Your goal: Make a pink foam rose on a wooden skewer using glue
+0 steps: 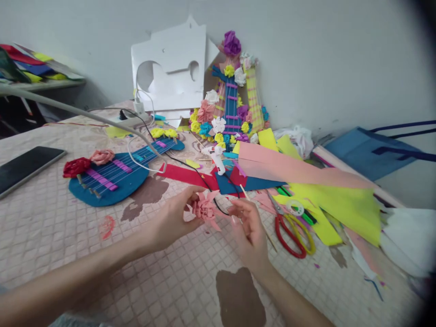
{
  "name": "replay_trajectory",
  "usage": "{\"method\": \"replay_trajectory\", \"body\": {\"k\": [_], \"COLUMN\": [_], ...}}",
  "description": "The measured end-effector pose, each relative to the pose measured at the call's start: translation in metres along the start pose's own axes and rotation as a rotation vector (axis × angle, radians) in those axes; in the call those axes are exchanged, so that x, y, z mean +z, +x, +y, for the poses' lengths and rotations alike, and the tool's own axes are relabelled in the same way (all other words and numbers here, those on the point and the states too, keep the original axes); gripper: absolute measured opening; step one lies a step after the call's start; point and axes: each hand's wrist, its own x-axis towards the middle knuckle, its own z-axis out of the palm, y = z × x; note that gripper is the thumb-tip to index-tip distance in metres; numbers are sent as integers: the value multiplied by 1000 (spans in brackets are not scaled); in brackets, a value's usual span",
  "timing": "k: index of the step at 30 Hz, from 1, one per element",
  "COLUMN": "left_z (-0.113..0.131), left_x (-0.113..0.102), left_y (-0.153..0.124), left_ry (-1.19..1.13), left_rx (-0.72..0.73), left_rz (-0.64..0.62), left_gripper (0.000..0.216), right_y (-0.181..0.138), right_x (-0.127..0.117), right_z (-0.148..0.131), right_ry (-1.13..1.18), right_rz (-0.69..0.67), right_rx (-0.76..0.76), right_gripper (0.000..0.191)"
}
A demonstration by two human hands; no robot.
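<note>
My left hand (173, 218) pinches a pink paper flower (203, 209) with folded, pointed petals and holds it just above the table. My right hand (248, 229) hovers beside the flower with its fingers curled, and a thin wooden stick (244, 192) runs through them. A blue felt guitar shape (117, 175) with purple bars, a red rose and a pink rose lies flat to the left. Against the wall leans an upright guitar (230, 102) covered in paper flowers of many colours.
A white glue gun (217, 158) with a black cord lies behind the hands. Red and yellow scissors (292, 229) sit to the right beside pink, yellow and blue paper sheets (340, 200). A dark tablet (25, 165) lies far left; white cut card stands at the wall.
</note>
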Motion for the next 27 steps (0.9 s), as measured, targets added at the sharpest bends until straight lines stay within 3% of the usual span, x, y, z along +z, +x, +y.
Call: {"method": "replay_trajectory", "body": {"k": [5, 12, 20, 23, 27], "left_z": [5, 6, 0, -1, -4], "left_x": [16, 18, 16, 13, 11], "left_y": [32, 40, 28, 28, 27], "left_ry": [-55, -98, -109, -122, -131], "left_rx": [46, 7, 29, 30, 20], "left_rz": [-37, -22, -24, 7, 2], "left_gripper": [48, 47, 46, 46, 48], "right_y": [7, 22, 48, 47, 43], "right_x": [-23, -56, -124, -124, -105], "right_z": [7, 18, 38, 39, 36], "right_ry": [-26, -402, -625, -661, -671], "right_rz": [93, 39, 131, 44, -132], "right_rx": [8, -182, 69, 104, 111], "right_gripper": [19, 15, 19, 21, 16]}}
